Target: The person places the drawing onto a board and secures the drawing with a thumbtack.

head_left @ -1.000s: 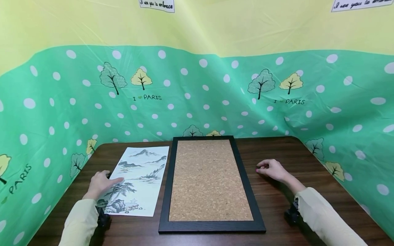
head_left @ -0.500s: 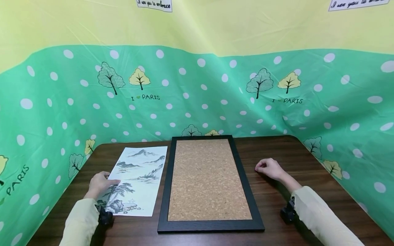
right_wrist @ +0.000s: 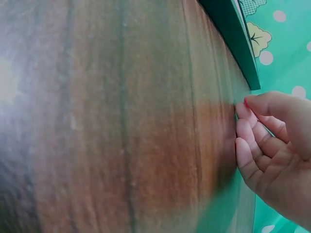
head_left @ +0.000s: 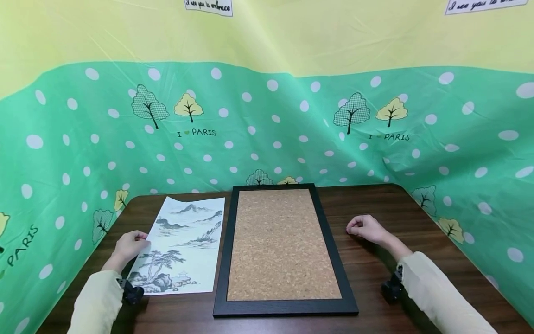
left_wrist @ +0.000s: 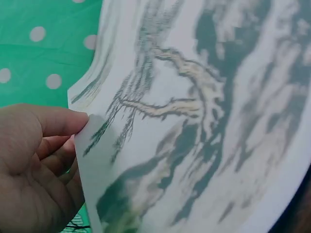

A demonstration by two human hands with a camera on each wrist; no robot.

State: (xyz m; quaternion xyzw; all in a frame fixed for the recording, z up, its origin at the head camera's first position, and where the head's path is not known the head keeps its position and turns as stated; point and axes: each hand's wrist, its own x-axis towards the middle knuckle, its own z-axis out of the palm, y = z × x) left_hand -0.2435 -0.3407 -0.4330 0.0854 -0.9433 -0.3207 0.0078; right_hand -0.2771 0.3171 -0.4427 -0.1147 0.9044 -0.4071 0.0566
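Observation:
A paper sheet (head_left: 187,250) printed with an ink landscape of mountains and pine trees lies left of the cork board (head_left: 283,246). My left hand (head_left: 130,246) pinches its left edge between thumb and fingers. In the left wrist view the sheet (left_wrist: 170,141) bends and rises from the table at that edge, with my left hand (left_wrist: 43,150) beside it. On the board's right, my right hand (head_left: 367,228) rests low over the table. In the right wrist view my right hand (right_wrist: 277,141) pinches a small pinkish-red thing (right_wrist: 246,101), mostly hidden between thumb and fingertip.
The board has a black frame (head_left: 288,306) and reaches from near the front of the dark wooden table (head_left: 388,199) to its back edge. A green and yellow patterned cloth (head_left: 267,116) hangs behind and at both sides.
My left hand has drawn back leftward, its thumb now at the sheet's edge instead of over the picture. The sheet has shifted slightly and its far left corner curls up. The right hand stays put.

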